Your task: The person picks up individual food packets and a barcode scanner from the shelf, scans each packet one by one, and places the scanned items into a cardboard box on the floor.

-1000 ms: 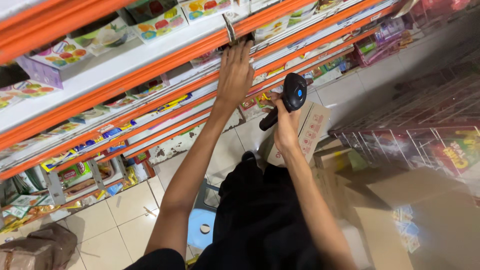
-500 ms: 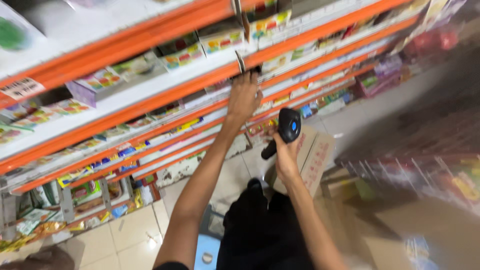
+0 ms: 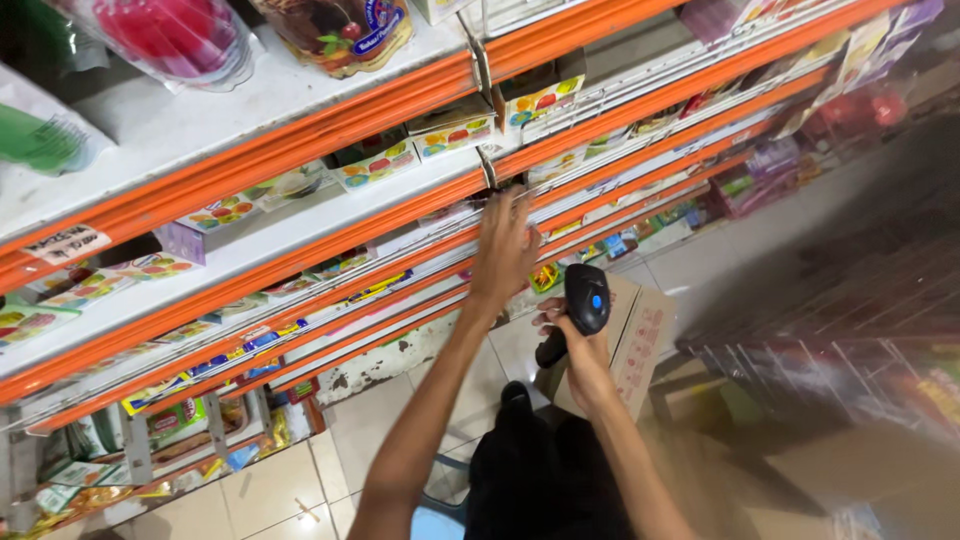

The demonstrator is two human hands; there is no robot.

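While fingers spread flat, left hand point(image 3: 505, 245) touches the orange front edge of a shelf point(image 3: 300, 215). Right hand point(image 3: 570, 340) grips a black handheld scanner point(image 3: 580, 305) above a cardboard box point(image 3: 640, 345).

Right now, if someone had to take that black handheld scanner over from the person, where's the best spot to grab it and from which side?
Probably by the lower handle of the black scanner, coming from below. The right hand wraps the middle of the grip, the bulky head with the blue button points up toward the orange shelves, and the handle's end sticks out down-left, free. The left hand is up on the shelf edge.
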